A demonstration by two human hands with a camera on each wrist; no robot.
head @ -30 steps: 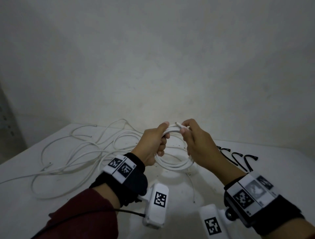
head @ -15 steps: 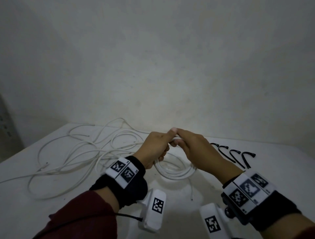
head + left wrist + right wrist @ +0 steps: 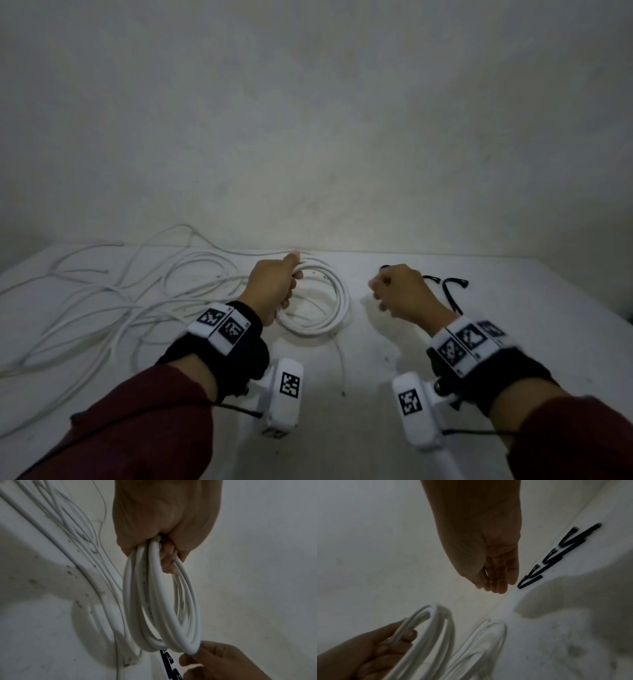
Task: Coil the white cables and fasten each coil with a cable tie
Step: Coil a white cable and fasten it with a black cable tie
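Right hand [image 3: 404,294] has let go, fingers loose, now by the black plastic cable ties [image 3: 454,291]; left hand [image 3: 274,291] still grips the coiled white round cable [image 3: 329,308].

Bare wall [image 3: 315,120] behind a white table [image 3: 548,325], dimly lit.
Pale, grey-white and unadorned beyond the fingertips; brightest straight ahead of them, darker toward the upper corners. Scuffed and speckled below the fingers, meeting the wall just past them.
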